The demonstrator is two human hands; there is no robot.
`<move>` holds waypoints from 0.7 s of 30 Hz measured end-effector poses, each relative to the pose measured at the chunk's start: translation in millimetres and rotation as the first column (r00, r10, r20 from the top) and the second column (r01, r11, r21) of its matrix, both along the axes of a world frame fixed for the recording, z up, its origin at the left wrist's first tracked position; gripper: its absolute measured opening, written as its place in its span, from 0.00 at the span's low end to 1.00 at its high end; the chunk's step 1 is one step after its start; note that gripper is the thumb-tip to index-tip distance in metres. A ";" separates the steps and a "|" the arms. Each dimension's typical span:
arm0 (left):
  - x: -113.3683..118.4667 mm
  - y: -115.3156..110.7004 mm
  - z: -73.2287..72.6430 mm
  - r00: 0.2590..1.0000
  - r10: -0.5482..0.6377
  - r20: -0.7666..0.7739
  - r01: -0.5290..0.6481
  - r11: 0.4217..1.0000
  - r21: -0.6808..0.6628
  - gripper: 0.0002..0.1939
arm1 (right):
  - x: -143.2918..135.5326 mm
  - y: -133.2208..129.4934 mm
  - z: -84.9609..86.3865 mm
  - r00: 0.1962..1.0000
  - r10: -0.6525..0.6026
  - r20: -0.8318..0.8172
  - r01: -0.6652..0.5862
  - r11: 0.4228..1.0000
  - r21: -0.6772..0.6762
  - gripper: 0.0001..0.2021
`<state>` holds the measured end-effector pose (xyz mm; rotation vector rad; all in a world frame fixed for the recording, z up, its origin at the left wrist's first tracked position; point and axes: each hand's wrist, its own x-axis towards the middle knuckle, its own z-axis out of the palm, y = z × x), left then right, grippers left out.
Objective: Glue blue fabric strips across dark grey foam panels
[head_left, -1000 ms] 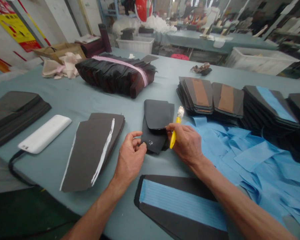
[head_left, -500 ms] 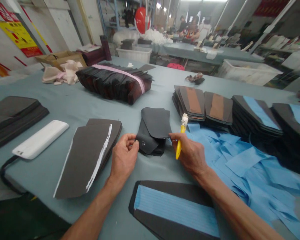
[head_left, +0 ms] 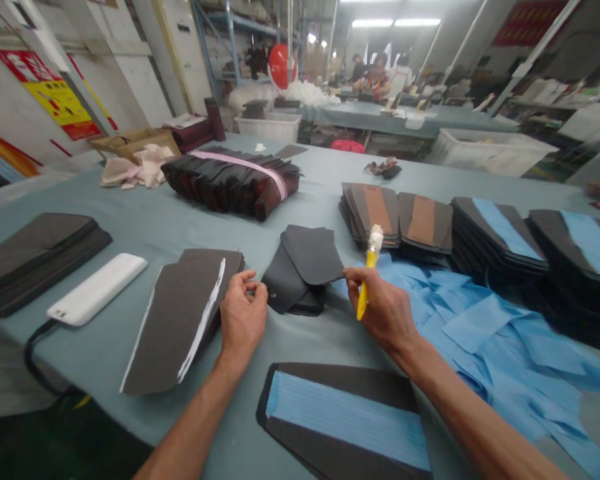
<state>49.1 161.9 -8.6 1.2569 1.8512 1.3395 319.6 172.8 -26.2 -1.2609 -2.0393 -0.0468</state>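
A small pile of smooth dark grey panels (head_left: 310, 253) lies mid-table, its pieces fanned out. My left hand (head_left: 243, 313) is closed, thumb and finger at the left corner of a lower panel (head_left: 279, 283) that has a small mark. My right hand (head_left: 383, 303) grips a yellow-handled brush (head_left: 369, 273), its bristles up and coated white, while its fingertips pinch the right corner of the top panel. Left of my left hand is a stack of brown-grey panels (head_left: 180, 320) with white strips along two edges. Nearest me is a dark panel with a blue ribbed strip (head_left: 350, 417).
Loose blue strips (head_left: 485, 327) spread across the right. Behind them stand stacks with brown strips (head_left: 380, 207) and blue strips (head_left: 505, 227). A white power bank (head_left: 97, 290) with a cable and a dark stack (head_left: 40, 257) are left. A tied dark bundle (head_left: 230, 180) lies behind.
My left hand has moved left, and the lower panel's marked corner has swung left with it, widening the fan. My right hand keeps the brush and top panel's corner. The view has shifted slightly.
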 end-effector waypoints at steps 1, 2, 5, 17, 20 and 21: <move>1.3 -0.8 -0.2 1.000 0.009 -0.019 -0.009 1.000 -0.001 0.19 | -0.5 0.2 -0.4 1.000 0.008 -0.017 -0.008 1.000 -0.003 0.14; 2.7 -1.7 0.0 0.999 0.016 -0.035 -0.016 1.000 0.000 0.19 | -1.1 -0.1 -1.0 0.999 0.017 -0.033 -0.017 1.000 -0.007 0.14; 5.8 -7.0 4.2 0.997 0.022 -0.068 -0.022 1.000 0.011 0.21 | -2.1 -3.0 -1.5 0.996 0.041 -0.085 -0.043 0.999 -0.019 0.14; 33.0 -44.0 49.4 0.898 -0.342 0.278 0.381 0.919 -0.100 0.21 | -18.1 -11.7 8.8 0.946 0.024 -0.324 -0.038 0.999 -0.038 0.14; 39.0 -42.9 51.2 0.837 -0.380 0.393 0.460 0.878 -0.132 0.20 | -22.9 -13.0 13.7 0.939 0.032 -0.344 -0.048 0.998 -0.036 0.13; 39.6 -42.0 51.6 0.826 -0.378 0.419 0.470 0.871 -0.140 0.19 | -24.4 -14.1 15.6 0.938 0.038 -0.345 -0.055 0.998 -0.040 0.13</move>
